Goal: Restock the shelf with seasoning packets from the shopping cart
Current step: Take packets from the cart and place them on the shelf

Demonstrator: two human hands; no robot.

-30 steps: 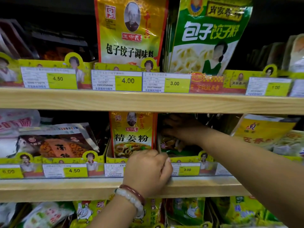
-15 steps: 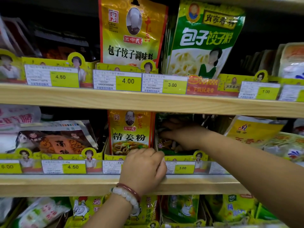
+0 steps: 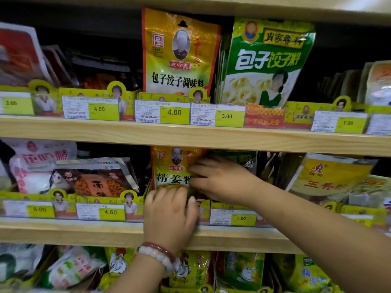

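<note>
A yellow ginger-powder seasoning packet (image 3: 171, 166) stands upright in a yellow display tray (image 3: 232, 207) on the middle shelf (image 3: 84, 231). My left hand (image 3: 169, 216), with bead bracelets on the wrist, has its fingers curled over the tray's front lip just below that packet. My right hand (image 3: 222, 179) reaches in from the right; its fingers and thumb pinch the packet's right edge. A dark green packet (image 3: 237, 158) stands partly hidden behind this hand. The shopping cart is out of view.
The upper shelf (image 3: 190, 135) holds a tall yellow packet (image 3: 179, 53) and a green dumpling-seasoning packet (image 3: 266, 62). Slumped packets (image 3: 95, 180) lie left of my hands, and a yellow five-spice packet (image 3: 330, 174) leans at right. More packets fill the bottom shelf (image 3: 239, 269).
My right hand has moved left, from the dark green packet's slot to the yellow packet's right edge. My left hand has crept up a little on the tray's front.
</note>
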